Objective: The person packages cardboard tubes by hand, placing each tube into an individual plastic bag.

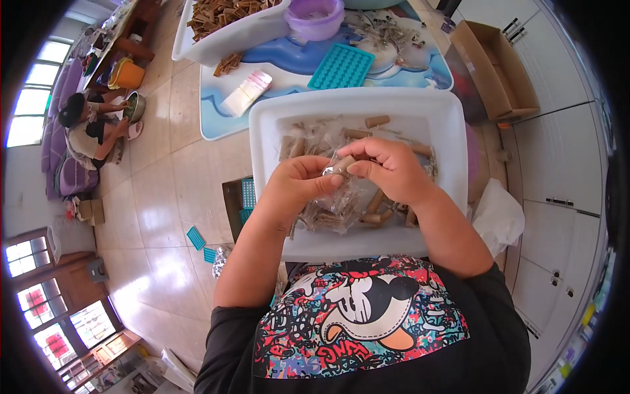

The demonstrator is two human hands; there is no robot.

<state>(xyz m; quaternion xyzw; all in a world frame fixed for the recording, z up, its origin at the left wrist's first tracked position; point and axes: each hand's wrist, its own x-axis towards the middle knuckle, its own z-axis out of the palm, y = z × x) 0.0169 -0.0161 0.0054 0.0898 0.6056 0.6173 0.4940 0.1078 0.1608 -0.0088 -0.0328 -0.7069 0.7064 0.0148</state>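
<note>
Over the white plastic tub [367,247] my two hands meet around a short brown cylinder [344,164] that looks like a cardboard tube. Its lower left end is at a clear plastic bag [330,170]. My left hand [298,184] is closed, pinching the bag between thumb and fingers. From the upper right, my right hand [394,172] grips the cylinder between thumb and fingertips. Loose clear bags [338,207] lie heaped in the tub beneath. More brown cylinders [377,121] are scattered around them, partly covered by my hands.
Behind the tub, a patterned blue table [216,111] carries a teal mould tray [341,66], a stack of flat bags [247,93], a purple basin [315,16] and a white bin [226,43] of brown pieces. An open cardboard box [492,69] is at right. Another person [88,125] sits far left.
</note>
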